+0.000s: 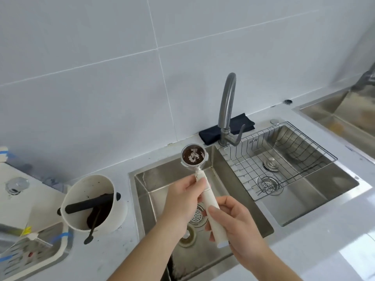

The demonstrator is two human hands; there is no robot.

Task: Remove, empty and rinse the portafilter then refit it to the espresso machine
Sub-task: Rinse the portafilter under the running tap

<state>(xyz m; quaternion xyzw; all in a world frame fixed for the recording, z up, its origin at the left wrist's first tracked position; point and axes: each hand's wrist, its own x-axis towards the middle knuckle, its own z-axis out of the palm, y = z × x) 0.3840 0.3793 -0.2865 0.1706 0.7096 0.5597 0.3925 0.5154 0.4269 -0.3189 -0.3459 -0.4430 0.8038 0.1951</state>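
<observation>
Portafilter (193, 156) over sink (154, 179), two hands gripping handle, left hand (182, 201), right hand (235, 226)

Scene was bright, evenly lit by soft daylight-like light. Strong glare patch sat on the white countertop (353, 258) at its near right corner. Soft shadows fell inside the steel sink (154, 183) and the knock box (93, 201). Wide-angle distortion bowed the tile lines and counter edges toward the frame borders. Overall slightly soft; left edge was smeared.
</observation>
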